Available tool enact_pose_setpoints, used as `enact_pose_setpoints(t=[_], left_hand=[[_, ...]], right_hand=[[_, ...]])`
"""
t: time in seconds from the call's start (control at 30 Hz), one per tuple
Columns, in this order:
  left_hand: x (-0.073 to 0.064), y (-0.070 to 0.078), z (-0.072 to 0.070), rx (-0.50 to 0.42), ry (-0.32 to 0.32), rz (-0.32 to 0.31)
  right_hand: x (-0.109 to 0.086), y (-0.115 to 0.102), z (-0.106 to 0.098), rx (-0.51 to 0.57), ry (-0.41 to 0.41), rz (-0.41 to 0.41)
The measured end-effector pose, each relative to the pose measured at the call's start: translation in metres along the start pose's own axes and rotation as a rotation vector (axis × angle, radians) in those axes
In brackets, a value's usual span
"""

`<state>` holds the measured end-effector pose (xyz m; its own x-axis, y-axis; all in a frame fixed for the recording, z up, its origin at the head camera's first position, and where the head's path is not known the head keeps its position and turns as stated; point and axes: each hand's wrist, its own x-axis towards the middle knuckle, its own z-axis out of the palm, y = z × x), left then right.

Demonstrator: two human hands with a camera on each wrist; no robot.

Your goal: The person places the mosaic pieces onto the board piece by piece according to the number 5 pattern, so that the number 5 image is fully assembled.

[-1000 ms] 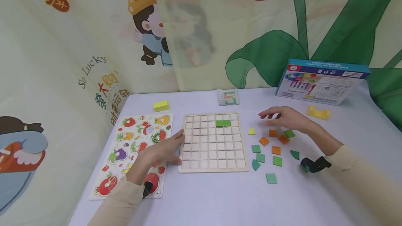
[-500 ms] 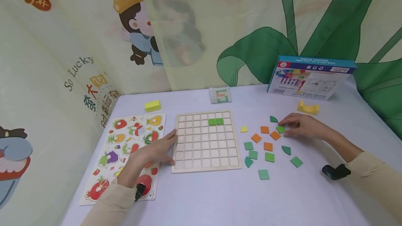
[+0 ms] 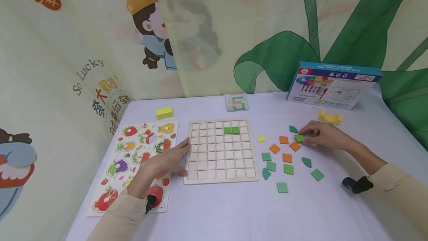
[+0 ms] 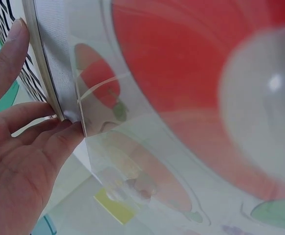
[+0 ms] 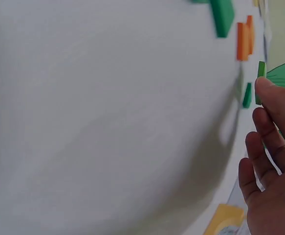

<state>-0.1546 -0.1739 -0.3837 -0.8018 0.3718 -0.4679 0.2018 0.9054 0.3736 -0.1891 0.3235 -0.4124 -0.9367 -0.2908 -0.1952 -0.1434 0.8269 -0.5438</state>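
Observation:
My right hand [image 3: 327, 135] pinches a green square tile [image 3: 299, 138] between thumb and fingertips, beside a dark green quarter-round tile [image 3: 293, 129]. In the right wrist view, the pinched tile [image 5: 261, 69] appears raised off the white cloth. My left hand [image 3: 167, 163] rests with spread fingers against the left edge of a wooden grid board [image 3: 221, 154]. Two green tiles [image 3: 231, 130] lie side by side in the board's upper right cells. Loose orange tiles [image 3: 287, 158], green tiles [image 3: 288, 169] and a yellow tile [image 3: 261, 138] lie right of the board.
A fruit puzzle board [image 3: 110, 176] lies under my left forearm. Behind the grid board are a patterned card [image 3: 236, 102] and a yellow block [image 3: 165, 113]. A yellow curved piece [image 3: 330, 117] and an upright box [image 3: 334, 86] stand at the back right.
My right hand has moved right and back to the loose tiles, taken hold of a green square tile and lifted it slightly. My left hand stays at the board's edge.

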Motion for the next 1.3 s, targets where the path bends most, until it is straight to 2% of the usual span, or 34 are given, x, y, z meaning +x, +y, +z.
enact_pose_setpoints(t=[0.13, 0.23, 0.5, 0.67, 0.87, 1.13, 1.3], left_hand=[[0.0, 0.0, -0.001, -0.006, -0.002, 0.001], [0.0, -0.001, 0.0, -0.023, -0.007, 0.004], [-0.001, -0.004, 0.002, -0.029, -0.002, 0.001], [0.0, -0.004, 0.002, -0.024, 0.002, 0.001], [0.0, -0.003, 0.001, -0.009, 0.004, -0.003], [0.0, -0.004, 0.001, 0.0, 0.003, 0.003], [0.0, -0.004, 0.002, -0.012, 0.001, 0.004]], right_hand=[[0.014, -0.021, -0.001, -0.006, 0.0, -0.009], [0.03, -0.046, 0.005, 0.014, -0.016, -0.033], [0.085, -0.128, 0.044, 0.027, -0.052, -0.149], [0.11, -0.163, 0.07, 0.029, -0.048, -0.198], [0.122, -0.183, 0.091, 0.017, -0.008, -0.255], [0.124, -0.198, 0.101, -0.047, 0.022, -0.247], [0.122, -0.199, 0.103, -0.063, 0.033, -0.214]])
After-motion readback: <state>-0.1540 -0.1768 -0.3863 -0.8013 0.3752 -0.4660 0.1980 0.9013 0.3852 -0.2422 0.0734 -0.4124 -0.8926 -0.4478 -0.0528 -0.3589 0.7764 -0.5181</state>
